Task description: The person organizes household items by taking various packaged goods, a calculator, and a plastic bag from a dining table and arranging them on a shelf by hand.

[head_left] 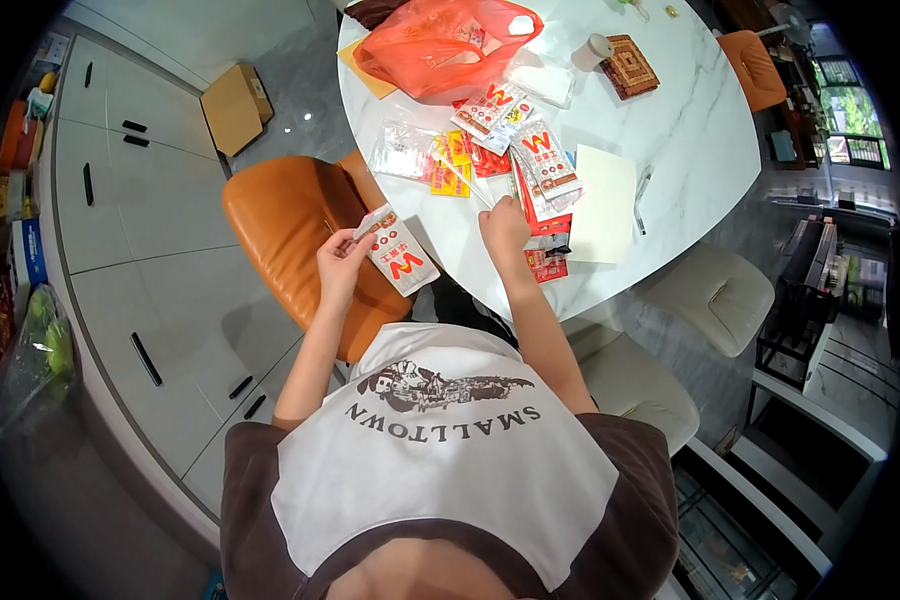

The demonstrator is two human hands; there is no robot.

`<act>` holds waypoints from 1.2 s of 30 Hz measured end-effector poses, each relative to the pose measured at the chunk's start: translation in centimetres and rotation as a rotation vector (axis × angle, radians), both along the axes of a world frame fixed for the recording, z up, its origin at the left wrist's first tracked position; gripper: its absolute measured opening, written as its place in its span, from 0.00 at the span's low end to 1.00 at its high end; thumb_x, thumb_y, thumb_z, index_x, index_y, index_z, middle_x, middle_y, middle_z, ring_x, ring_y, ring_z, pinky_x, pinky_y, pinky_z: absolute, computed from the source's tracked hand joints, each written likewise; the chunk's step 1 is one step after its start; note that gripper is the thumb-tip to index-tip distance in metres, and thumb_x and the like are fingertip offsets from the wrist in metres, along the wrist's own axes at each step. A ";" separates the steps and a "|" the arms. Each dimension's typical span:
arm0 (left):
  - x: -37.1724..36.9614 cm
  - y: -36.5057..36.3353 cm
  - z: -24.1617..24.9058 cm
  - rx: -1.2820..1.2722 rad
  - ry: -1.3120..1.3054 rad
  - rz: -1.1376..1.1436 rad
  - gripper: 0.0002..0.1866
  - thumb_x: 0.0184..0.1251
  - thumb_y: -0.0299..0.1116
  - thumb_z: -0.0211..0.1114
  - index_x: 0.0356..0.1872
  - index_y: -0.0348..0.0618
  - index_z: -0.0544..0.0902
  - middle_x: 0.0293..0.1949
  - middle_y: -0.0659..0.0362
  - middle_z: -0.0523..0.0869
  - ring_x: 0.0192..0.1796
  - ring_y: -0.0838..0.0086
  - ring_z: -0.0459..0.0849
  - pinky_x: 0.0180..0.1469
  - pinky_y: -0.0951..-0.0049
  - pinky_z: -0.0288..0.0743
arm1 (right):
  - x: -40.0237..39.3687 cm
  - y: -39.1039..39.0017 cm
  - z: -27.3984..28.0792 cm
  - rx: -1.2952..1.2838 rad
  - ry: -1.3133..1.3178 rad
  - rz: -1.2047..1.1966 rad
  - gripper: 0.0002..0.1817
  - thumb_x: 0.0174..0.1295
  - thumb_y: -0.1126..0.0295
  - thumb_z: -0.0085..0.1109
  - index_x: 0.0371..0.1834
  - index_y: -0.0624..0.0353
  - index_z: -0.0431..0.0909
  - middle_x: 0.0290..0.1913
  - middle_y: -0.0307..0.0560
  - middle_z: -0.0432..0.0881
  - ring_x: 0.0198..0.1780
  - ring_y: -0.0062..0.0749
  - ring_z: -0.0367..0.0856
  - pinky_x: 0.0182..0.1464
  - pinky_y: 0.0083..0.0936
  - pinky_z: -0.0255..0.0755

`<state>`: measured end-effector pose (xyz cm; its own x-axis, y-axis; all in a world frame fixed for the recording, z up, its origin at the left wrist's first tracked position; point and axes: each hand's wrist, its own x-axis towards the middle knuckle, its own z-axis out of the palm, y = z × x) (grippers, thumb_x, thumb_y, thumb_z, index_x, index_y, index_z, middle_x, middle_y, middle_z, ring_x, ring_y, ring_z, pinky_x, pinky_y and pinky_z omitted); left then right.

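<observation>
My left hand [343,257] pinches the upper corner of a white paper packet [400,255] with a red "W" logo, held off the table's edge over the orange chair. Over the table, the fingers of my right hand [505,232] are closed together; a thin white strip [467,180] ends right at them, but I cannot tell what they grip. Beside that hand lie another white packet with a red logo [547,160], red packets [547,265] and yellow sachets [451,178]. A further logo packet [489,108] rests farther back, and a clear plastic wrapper [403,150] is to the left.
A red plastic bag [440,50] sits at the back of the white marble table [695,150]. A cream sheet [603,205], a paper cup [592,52] and a woven square mat [630,67] are also on it. An orange chair [285,230] stands close on the left.
</observation>
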<state>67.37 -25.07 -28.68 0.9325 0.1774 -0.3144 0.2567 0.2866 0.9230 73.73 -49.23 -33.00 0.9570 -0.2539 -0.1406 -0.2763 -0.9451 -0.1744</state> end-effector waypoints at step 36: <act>3.7 -9.3 1.7 0.423 -0.406 -0.518 0.10 0.47 0.20 0.61 0.34 0.41 0.82 0.32 0.56 0.81 0.40 0.70 0.78 0.45 0.75 0.70 | -4.8 -4.5 12.7 1.262 -0.521 0.031 0.12 0.64 0.66 0.43 0.24 0.58 0.66 0.19 0.32 0.63 0.20 0.11 0.60 0.20 0.12 0.59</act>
